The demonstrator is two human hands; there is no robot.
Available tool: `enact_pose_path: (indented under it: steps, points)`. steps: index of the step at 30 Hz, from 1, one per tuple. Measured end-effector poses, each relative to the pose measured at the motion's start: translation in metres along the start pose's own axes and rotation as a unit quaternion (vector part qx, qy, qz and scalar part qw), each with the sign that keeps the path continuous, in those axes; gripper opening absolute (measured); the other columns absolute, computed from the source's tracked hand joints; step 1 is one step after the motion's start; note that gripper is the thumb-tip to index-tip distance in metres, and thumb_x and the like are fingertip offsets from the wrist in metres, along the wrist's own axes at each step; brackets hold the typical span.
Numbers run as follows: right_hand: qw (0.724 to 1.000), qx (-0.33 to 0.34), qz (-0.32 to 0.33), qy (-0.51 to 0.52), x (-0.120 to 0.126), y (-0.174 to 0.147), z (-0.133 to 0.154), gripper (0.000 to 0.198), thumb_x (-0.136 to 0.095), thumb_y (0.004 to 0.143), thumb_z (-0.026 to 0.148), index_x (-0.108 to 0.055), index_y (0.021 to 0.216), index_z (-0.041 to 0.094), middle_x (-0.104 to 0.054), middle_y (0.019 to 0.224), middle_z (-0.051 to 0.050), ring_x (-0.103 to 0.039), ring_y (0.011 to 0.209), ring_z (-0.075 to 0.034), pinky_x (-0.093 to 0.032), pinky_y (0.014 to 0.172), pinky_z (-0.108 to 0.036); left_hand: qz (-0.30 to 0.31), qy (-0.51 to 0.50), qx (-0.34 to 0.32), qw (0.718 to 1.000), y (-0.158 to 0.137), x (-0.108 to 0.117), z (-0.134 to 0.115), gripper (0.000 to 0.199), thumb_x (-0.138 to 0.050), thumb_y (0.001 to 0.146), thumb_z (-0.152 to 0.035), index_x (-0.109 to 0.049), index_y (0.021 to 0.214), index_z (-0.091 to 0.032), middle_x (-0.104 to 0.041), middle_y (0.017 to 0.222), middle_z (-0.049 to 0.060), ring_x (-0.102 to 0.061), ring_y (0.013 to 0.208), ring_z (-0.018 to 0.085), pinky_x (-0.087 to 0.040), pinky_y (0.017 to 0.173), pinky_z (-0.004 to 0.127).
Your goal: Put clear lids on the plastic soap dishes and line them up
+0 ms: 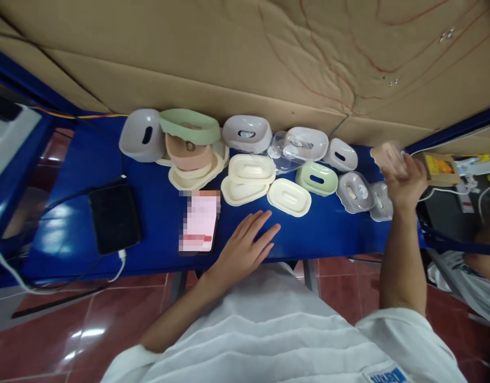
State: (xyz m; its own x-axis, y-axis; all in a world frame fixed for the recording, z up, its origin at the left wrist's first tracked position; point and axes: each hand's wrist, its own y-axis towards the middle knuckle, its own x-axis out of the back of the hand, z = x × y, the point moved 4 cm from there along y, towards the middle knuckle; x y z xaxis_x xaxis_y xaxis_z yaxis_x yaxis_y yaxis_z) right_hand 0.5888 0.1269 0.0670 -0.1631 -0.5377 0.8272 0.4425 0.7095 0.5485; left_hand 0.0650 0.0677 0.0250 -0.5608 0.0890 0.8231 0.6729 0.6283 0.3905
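Note:
Fingers spread, my left hand [248, 242] lies at the front edge of the blue table [317, 234], just right of a phone [199, 221] with a lit, pixelated screen. My right hand [408, 181] is raised at the table's right end and closed around a pinkish-beige plastic box [388, 157], smeared by motion. Below it sit a small grey box [381, 202] and another grey box [354, 191] under clear plastic. Cream oval lids [289, 197] lie ahead of my left hand. A green box [317, 178] stands behind them.
Along the back stand grey boxes [247, 133], a green piece [189, 125] stacked on a brown one [188, 153], and clear lids [282, 154]. A black device [114, 218] with a white cable [121, 260] lies left. Cardboard [189, 58] walls the back. Another person's arm [482, 271] shows far right.

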Motion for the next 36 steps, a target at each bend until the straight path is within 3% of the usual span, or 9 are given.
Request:
enact_pose_path:
  steps: [6, 10, 14, 16, 21, 26, 29, 32, 36]
  points:
    - [0.989, -0.032, 0.142, -0.011, -0.047, 0.035, -0.013, 0.084, -0.101, 0.061, 0.041, -0.074, 0.126, -0.004, -0.07, 0.121, -0.035, -0.066, 0.115, -0.034, -0.047, 0.084, -0.044, 0.065, 0.059, -0.014, 0.996, 0.028, -0.019, 0.002, 0.055, -0.063, 0.106, -0.027, -0.052, 0.16, -0.019, -0.043, 0.173, 0.018, -0.046, 0.157, 0.039, -0.044, 0.126, 0.059]
    - [0.991, -0.004, 0.134, 0.011, -0.033, 0.025, 0.01, 0.065, -0.095, 0.074, 0.037, -0.074, 0.125, 0.002, -0.068, 0.131, -0.034, -0.064, 0.125, -0.035, -0.048, 0.092, -0.044, 0.084, 0.08, -0.011, 0.993, 0.041, -0.027, 0.006, 0.056, -0.069, 0.104, -0.029, -0.055, 0.158, -0.019, -0.056, 0.163, 0.016, -0.052, 0.151, 0.039, -0.038, 0.128, 0.065]
    - [0.977, 0.173, 0.069, 0.107, 0.01, -0.028, 0.083, 0.034, -0.06, 0.108, 0.032, -0.072, 0.132, 0.011, -0.071, 0.135, -0.025, -0.065, 0.131, -0.03, -0.046, 0.11, -0.043, 0.057, 0.101, -0.013, 0.993, 0.034, -0.022, 0.005, 0.032, -0.067, 0.104, -0.021, -0.068, 0.136, -0.019, -0.076, 0.127, 0.011, -0.067, 0.124, 0.032, -0.04, 0.124, 0.061]
    - [0.935, 0.286, 0.138, 0.158, 0.024, -0.07, 0.13, 0.034, -0.054, 0.111, 0.033, -0.07, 0.137, 0.017, -0.074, 0.136, -0.017, -0.067, 0.129, -0.028, -0.048, 0.111, -0.044, 0.049, 0.098, -0.017, 0.994, 0.023, -0.018, 0.003, 0.022, -0.066, 0.105, -0.021, -0.071, 0.127, -0.018, -0.077, 0.114, 0.009, -0.069, 0.111, 0.029, -0.048, 0.113, 0.055]
    - [0.889, 0.377, 0.175, 0.195, 0.034, -0.128, 0.205, 0.041, -0.052, 0.111, 0.03, -0.061, 0.15, 0.022, -0.071, 0.145, -0.013, -0.064, 0.136, -0.031, -0.047, 0.116, -0.049, 0.052, 0.075, -0.009, 0.996, -0.005, -0.008, -0.002, 0.019, -0.066, 0.107, -0.023, -0.068, 0.124, -0.017, -0.077, 0.108, 0.007, -0.07, 0.099, 0.024, -0.049, 0.095, 0.045]
    - [0.887, 0.36, 0.209, 0.199, 0.001, -0.084, 0.233, 0.076, -0.054, 0.108, 0.056, -0.031, 0.173, 0.024, -0.038, 0.176, -0.016, -0.032, 0.165, -0.039, -0.026, 0.132, -0.063, 0.03, 0.064, 0.019, 0.997, -0.014, -0.004, -0.002, 0.02, -0.066, 0.107, -0.025, -0.069, 0.125, -0.018, -0.077, 0.11, 0.008, -0.07, 0.095, 0.023, -0.05, 0.09, 0.042]
    - [0.864, 0.359, 0.289, 0.201, -0.029, -0.042, 0.238, 0.097, -0.055, 0.102, 0.073, -0.018, 0.176, 0.024, -0.029, 0.18, -0.018, -0.018, 0.168, -0.045, -0.011, 0.132, -0.074, 0.02, 0.04, 0.02, 0.999, -0.016, 0.0, 0.002, 0.022, -0.067, 0.106, -0.024, -0.07, 0.127, -0.018, -0.075, 0.122, 0.012, -0.071, 0.107, 0.026, -0.052, 0.094, 0.043]
    - [0.842, 0.365, 0.341, 0.204, -0.046, -0.016, 0.24, 0.092, -0.054, 0.101, 0.076, -0.026, 0.174, 0.027, -0.039, 0.175, -0.017, -0.025, 0.166, -0.046, -0.005, 0.128, -0.08, 0.02, 0.02, 0.02, 0.999, -0.021, 0.004, 0.007, 0.017, -0.065, 0.105, -0.019, -0.072, 0.122, -0.02, -0.073, 0.128, 0.012, -0.069, 0.115, 0.028, -0.054, 0.098, 0.044]
    - [0.871, 0.36, 0.253, 0.219, -0.03, -0.02, 0.244, 0.067, -0.048, 0.109, 0.061, -0.043, 0.167, 0.028, -0.048, 0.17, -0.015, -0.039, 0.16, -0.041, -0.012, 0.129, -0.076, 0.009, 0.0, 0.026, 1.0, -0.028, 0.004, 0.012, 0.015, -0.066, 0.104, -0.016, -0.071, 0.118, -0.02, -0.074, 0.123, 0.01, -0.069, 0.114, 0.027, -0.054, 0.097, 0.042]
